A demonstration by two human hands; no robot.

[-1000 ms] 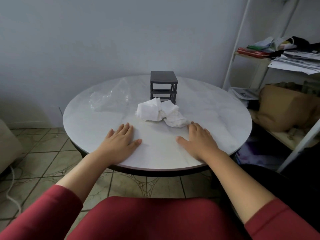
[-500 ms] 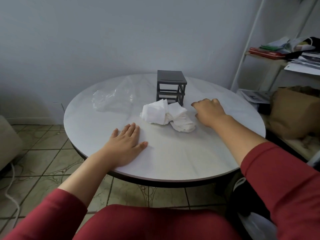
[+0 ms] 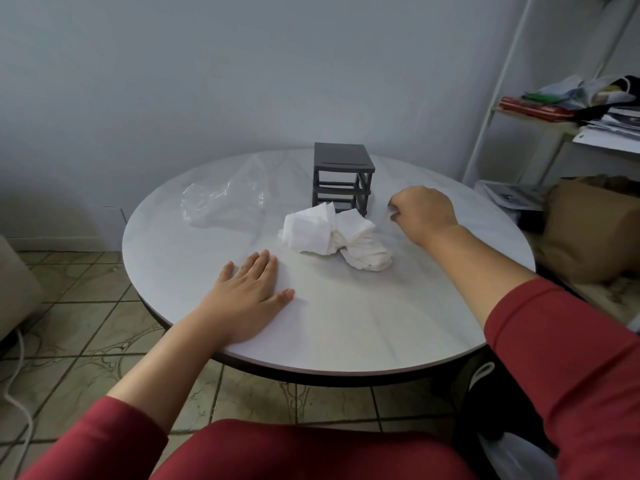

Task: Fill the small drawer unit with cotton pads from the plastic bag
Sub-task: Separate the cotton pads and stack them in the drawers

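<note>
While left hand (image 3: 249,299) lies flat on the round white table (image 3: 346,327) and right hand (image 3: 424,211) sits curled, nothing seen in it, beside the small dark-grey plastic drawer unit (image 3: 343,178) — white cotton-pad heap (image 3: 332,237) at its front, clear plastic bag (image 3: 225,202) lying apart — risk: an unbraced pull likely slides or tips the light unit.

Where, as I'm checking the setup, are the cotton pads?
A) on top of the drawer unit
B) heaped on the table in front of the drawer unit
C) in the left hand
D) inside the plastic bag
B: the cotton pads lie heaped on the table in front of the drawer unit, with the plastic bag to their left.
</note>
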